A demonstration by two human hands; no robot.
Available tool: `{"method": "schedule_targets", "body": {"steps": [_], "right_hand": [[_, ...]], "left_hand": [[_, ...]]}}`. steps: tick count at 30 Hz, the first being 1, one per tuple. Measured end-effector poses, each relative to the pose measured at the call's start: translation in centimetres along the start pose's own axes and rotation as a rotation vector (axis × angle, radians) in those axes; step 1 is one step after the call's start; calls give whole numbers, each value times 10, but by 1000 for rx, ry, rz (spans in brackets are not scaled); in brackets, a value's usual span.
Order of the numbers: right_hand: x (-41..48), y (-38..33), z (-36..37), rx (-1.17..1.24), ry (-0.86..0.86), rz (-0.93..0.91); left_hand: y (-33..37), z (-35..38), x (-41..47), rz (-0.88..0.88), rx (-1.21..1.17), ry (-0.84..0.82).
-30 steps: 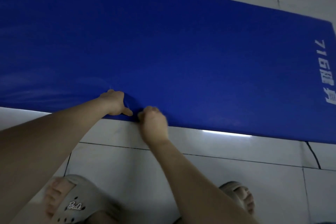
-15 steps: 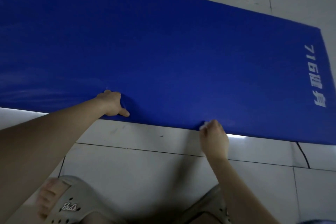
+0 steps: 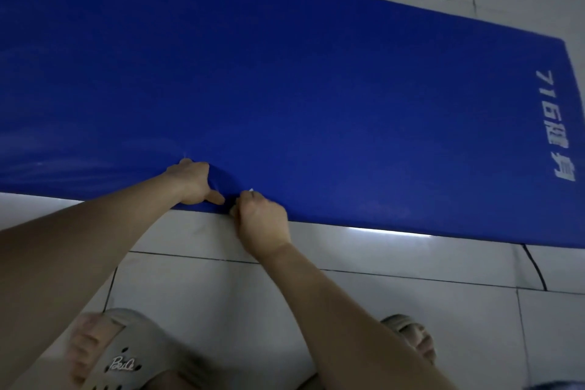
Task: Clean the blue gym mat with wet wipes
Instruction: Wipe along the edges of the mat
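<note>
A large blue gym mat (image 3: 316, 89) lies flat on a pale tiled floor, with white lettering near its right end. My left hand (image 3: 193, 182) grips the mat's near edge, its fingers over the top and its thumb along the side, denting the surface. Just to its right, my right hand (image 3: 261, 218) is curled round a white wet wipe (image 3: 251, 190) and holds it against the same near edge. Only a small white corner of the wipe shows above the knuckles.
The tiled floor (image 3: 411, 310) with dark grout lines runs along the mat's near side. My two feet in beige slippers (image 3: 117, 355) stand at the bottom of the view. A bright strip of light reflects off the floor under the mat's edge.
My right hand slid right along the mat's near edge with the wipe, then came back left next to my left hand. The left hand kept its grip on the edge.
</note>
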State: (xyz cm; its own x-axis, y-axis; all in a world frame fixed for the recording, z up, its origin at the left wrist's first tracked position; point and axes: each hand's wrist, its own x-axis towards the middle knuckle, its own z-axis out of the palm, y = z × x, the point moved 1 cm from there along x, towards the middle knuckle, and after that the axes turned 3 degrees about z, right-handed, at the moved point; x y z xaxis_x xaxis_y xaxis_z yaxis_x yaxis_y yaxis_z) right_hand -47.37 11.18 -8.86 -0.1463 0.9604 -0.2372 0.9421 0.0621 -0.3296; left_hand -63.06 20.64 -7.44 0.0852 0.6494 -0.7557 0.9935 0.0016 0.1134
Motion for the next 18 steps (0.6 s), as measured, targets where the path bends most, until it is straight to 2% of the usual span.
{"method": "schedule_targets", "body": {"steps": [2, 9, 13, 15, 18], "right_hand": [[-9, 33, -11, -11, 51, 66], [-66, 179, -51, 35, 152, 559], [-84, 219, -65, 31, 169, 734], [-82, 221, -68, 100, 152, 789], [-80, 224, -68, 261, 186, 888]], "left_hand": [[-2, 1, 0, 7, -18, 6], [-3, 4, -3, 19, -58, 3], [-1, 7, -19, 28, 13, 91], [13, 10, -31, 138, 121, 212], [60, 34, -42, 424, 283, 344]]}}
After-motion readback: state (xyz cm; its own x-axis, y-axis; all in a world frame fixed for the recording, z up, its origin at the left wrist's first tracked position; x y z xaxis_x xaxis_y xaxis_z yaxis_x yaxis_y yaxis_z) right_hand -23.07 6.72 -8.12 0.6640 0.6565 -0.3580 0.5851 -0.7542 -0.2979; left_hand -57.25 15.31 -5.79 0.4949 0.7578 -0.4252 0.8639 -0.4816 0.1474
